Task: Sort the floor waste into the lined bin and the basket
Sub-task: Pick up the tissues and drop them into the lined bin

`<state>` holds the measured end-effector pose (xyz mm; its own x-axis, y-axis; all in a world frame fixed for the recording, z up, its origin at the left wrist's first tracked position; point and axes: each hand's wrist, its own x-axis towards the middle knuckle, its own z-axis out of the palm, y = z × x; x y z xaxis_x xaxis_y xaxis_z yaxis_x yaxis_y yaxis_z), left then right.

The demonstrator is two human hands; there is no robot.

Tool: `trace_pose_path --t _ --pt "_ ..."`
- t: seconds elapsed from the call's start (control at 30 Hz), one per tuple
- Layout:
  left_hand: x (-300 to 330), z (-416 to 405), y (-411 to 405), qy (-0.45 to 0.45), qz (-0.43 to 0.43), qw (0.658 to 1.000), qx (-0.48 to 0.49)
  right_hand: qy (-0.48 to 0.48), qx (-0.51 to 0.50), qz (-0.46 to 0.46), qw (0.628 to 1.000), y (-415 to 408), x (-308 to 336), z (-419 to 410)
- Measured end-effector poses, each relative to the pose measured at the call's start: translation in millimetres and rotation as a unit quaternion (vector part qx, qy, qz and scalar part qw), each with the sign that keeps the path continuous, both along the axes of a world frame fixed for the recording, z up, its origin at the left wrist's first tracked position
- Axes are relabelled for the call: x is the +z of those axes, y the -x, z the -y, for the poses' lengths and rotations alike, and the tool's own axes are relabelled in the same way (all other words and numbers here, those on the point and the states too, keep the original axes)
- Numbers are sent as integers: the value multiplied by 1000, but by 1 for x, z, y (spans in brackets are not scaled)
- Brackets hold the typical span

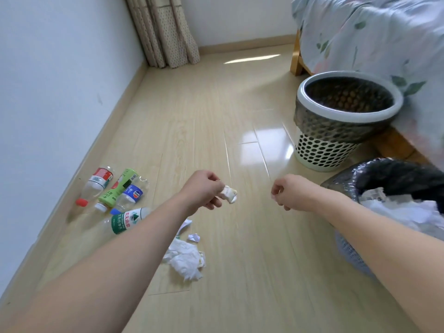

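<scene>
My left hand (204, 191) pinches a small crumpled paper wad (230, 193) above the floor. My right hand (287, 192) is curled, fingers closed, with nothing visible in it. Below the left arm lie a crumpled white tissue (186, 259) and small paper scraps (194, 237). Several plastic bottles (115, 193) lie by the left wall. The lined bin (394, 174), with a black bag, stands at the right and holds white paper. The perforated white basket (336, 121), draped with dark mesh, stands farther back and looks empty.
A bed with a floral sheet (374, 37) overhangs the basket on the right, on a wooden frame (296, 58). Curtains (165, 32) hang in the far corner. A white wall (55, 80) runs along the left.
</scene>
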<state>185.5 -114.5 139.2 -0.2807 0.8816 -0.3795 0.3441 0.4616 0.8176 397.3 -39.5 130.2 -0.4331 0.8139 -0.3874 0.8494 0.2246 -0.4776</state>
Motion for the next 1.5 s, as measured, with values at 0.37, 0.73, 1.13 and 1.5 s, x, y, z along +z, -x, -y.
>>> trace_pose_path --t 0.37,0.73,1.13,1.5 --pt "61 -63 -225 -25 145 976 -158 -134 -242 79 958 -197 67 -6" --pt "18 -42 -48 48 -189 976 -100 -282 -18 147 948 -85 42 -20" --pt "-126 27 112 155 -367 912 -99 28 175 44 983 162 -127 49" --pt "-193 23 121 78 -460 872 -151 1 111 -3 994 195 -199 63"
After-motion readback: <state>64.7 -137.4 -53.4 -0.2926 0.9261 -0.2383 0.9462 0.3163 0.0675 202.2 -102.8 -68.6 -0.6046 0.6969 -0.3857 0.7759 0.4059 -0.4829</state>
